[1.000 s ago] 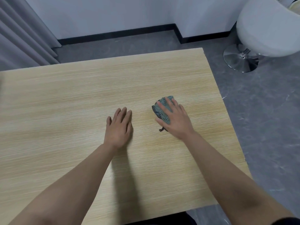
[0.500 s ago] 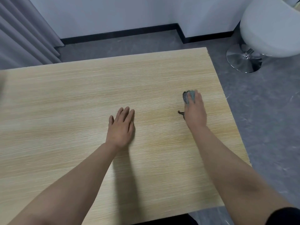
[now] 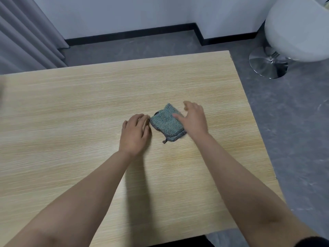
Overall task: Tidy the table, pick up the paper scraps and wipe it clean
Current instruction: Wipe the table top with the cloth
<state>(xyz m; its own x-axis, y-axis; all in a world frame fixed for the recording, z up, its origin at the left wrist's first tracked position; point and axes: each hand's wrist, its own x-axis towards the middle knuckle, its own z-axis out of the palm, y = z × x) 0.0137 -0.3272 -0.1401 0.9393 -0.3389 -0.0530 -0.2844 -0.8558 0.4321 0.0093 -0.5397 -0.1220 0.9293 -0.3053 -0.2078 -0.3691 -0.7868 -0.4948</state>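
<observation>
A small grey-green cloth (image 3: 164, 122) with a dark checked border lies flat on the light wooden table (image 3: 71, 107), right of centre. My right hand (image 3: 193, 119) is over its right side, thumb on the fabric and fingers spread and blurred. My left hand (image 3: 135, 132) rests on the table just left of the cloth, fingers slightly bent, fingertips at the cloth's left edge. No paper scraps show on the table.
A white swivel chair (image 3: 299, 29) on a chrome base (image 3: 268, 65) stands on the grey floor past the table's far right corner. Grey curtains (image 3: 26, 36) hang at the far left. The table's right edge runs close to my right arm.
My right hand has slid the cloth back left from near the right edge toward the middle and now lies looser on it. My left hand's fingers have bent and reached the cloth's edge.
</observation>
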